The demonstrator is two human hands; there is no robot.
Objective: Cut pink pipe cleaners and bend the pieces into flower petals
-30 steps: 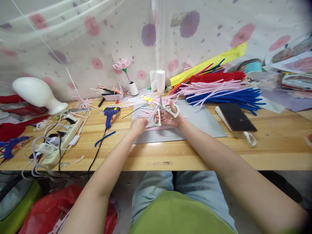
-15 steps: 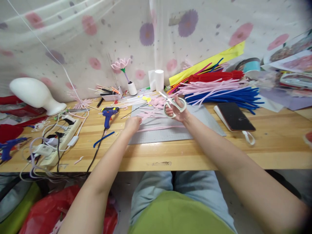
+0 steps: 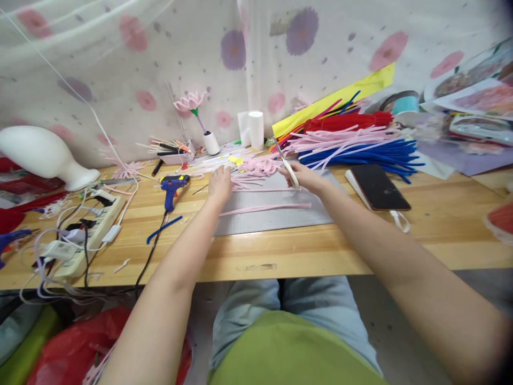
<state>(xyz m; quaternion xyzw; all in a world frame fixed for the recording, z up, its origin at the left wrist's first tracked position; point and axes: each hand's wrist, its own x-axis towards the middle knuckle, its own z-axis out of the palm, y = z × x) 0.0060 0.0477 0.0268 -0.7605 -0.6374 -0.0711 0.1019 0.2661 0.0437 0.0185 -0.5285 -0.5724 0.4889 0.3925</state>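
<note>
My right hand (image 3: 301, 177) is closed round the handles of a pair of scissors (image 3: 294, 176), whose blades point up and away from me. It is over the right part of a grey cutting mat (image 3: 272, 222). At the mat's left side, my left hand (image 3: 220, 184) lies palm down beside pink pipe cleaners (image 3: 248, 183), its fingers reaching forward and slightly apart. One pink pipe cleaner (image 3: 268, 190) stretches across the mat between my hands. Nearer to me lie longer pink pipe cleaners (image 3: 268, 208). Folded pink pieces (image 3: 260, 166) sit behind, at the mat's far edge.
A blue glue gun (image 3: 172, 190) and a power strip (image 3: 92, 235) with tangled cables are on the left. Bundles of pink, red and blue pipe cleaners (image 3: 360, 155) lie back right, beside a phone (image 3: 379, 187). A pink flower (image 3: 190, 102) stands in a small white vase (image 3: 211, 143).
My left hand has moved forward, its fingers loosening from a closed grip. The scissors have turned in my right hand, and the long pink pipe cleaners show more fully. The view has shifted slightly.
</note>
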